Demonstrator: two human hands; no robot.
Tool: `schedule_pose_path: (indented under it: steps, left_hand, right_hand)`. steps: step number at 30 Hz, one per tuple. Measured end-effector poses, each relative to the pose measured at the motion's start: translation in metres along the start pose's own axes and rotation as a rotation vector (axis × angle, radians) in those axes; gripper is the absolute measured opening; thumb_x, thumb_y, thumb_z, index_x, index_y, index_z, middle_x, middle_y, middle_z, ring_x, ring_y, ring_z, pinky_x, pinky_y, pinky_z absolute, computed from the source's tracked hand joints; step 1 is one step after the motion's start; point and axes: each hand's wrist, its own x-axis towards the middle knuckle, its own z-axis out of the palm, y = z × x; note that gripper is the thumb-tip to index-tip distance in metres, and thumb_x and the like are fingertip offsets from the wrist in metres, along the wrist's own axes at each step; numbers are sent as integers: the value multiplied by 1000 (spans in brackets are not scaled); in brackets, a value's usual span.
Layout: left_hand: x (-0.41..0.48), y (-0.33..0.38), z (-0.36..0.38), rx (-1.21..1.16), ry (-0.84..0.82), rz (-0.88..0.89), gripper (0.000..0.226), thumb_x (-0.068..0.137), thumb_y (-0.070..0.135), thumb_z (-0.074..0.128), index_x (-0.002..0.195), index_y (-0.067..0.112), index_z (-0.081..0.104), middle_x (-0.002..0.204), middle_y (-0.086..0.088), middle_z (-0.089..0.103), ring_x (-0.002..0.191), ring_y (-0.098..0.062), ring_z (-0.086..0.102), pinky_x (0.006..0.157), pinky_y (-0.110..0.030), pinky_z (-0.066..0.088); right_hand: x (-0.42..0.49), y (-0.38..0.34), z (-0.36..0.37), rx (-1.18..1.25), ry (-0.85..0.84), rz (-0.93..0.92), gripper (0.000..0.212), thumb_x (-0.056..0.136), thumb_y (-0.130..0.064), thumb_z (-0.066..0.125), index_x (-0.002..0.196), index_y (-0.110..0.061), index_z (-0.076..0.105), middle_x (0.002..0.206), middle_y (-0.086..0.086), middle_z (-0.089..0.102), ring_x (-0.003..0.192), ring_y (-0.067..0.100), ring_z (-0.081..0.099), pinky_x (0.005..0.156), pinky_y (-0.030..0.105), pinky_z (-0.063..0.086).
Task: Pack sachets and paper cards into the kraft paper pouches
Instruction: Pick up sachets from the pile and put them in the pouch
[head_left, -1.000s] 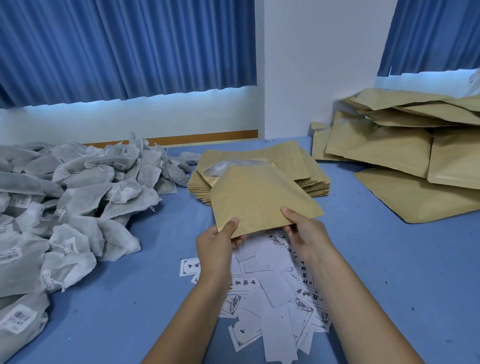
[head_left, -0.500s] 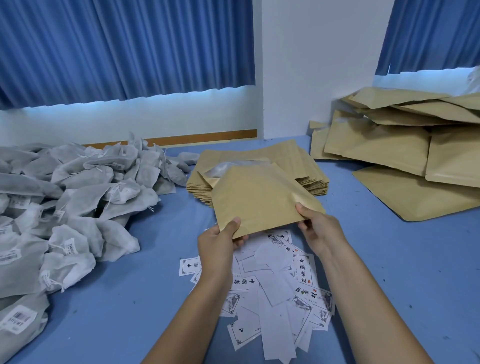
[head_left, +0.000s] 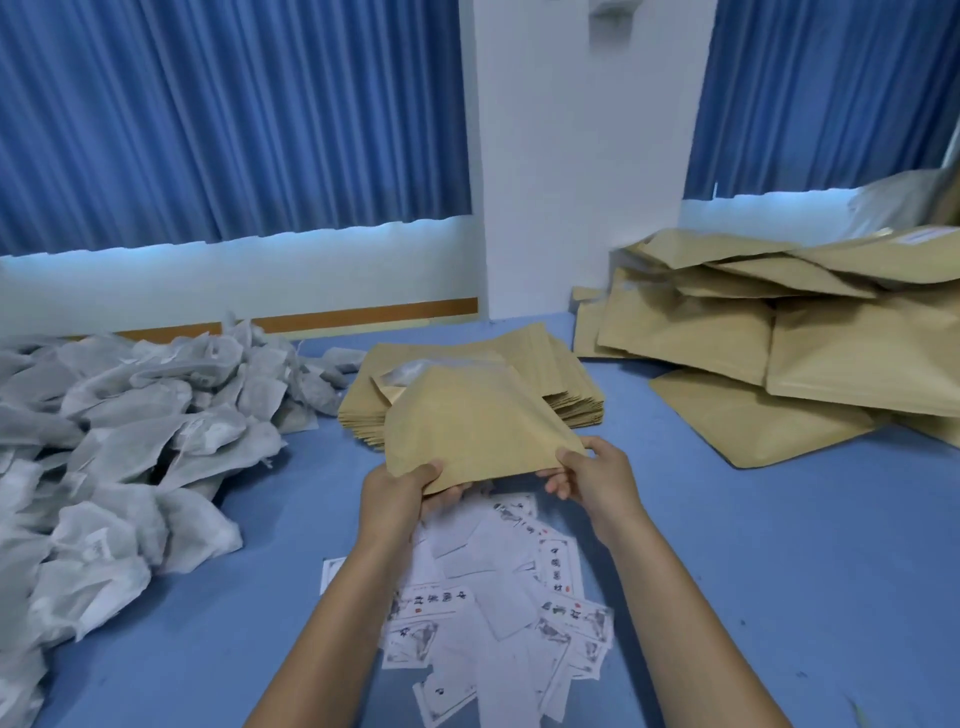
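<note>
**Q:** What has changed since the earlier frame?
**A:** The right hand (head_left: 597, 478) has slid along the lower edge of the held pouch (head_left: 478, 426) to its right corner. The left hand (head_left: 395, 499) keeps its corner.

**Q:** Reading from the left, what is shown?
**A:** (a) A heap of grey sachets (head_left: 130, 447) lies on the left part of the blue desk (head_left: 779, 571).
(b) Left hand: thumb on top and fingers curled beneath, gripping the pouch's lower left corner.
(c) The held pouch is lifted clear of the desk and tilted. It is above the scattered paper cards (head_left: 498, 587) and in front of the flat stack of pouches (head_left: 566, 384).
(d) Right hand: thumb above and fingers below, pinching the lower right corner.

**Q:** And farther right?
**A:** (e) A loose pile of kraft pouches (head_left: 779, 332) lies against the wall, well apart from both hands.
</note>
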Motion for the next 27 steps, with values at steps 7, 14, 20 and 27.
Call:
schedule_pose_path:
  steps: [7,14,20,27]
  left_hand:
    - [-12,17,66,-78,-178,183,21,89,-6,56,96,13,61,97,-7,70,73,-26,71,55,-22,56]
    - [-19,3,156,-124,-401,155,19,91,-6,53,105,6,60,95,-5,69,75,-13,71,57,-24,55]
    - [-42,-44,236,238,-668,-370,36,97,20,55,121,2,36,124,-33,52,59,-27,68,51,-28,57]
    - [-33,-63,235,614,-604,-152,23,94,14,47,114,5,51,83,-13,63,45,-21,64,43,-24,49]
  right_hand:
    - [-11,-45,-48,64,102,-210,12,95,3,43,97,-7,49,53,11,64,35,15,52,38,20,38]
    - [-3,-65,-113,256,405,-382,38,97,-5,47,130,-21,39,57,9,60,39,13,54,44,19,45]
    - [18,-75,-159,714,851,-385,10,93,-9,54,99,-1,51,81,12,57,56,18,62,55,26,50]
    - [25,-18,-128,275,787,-225,15,86,-1,46,77,-8,55,64,4,59,63,18,58,68,28,44]
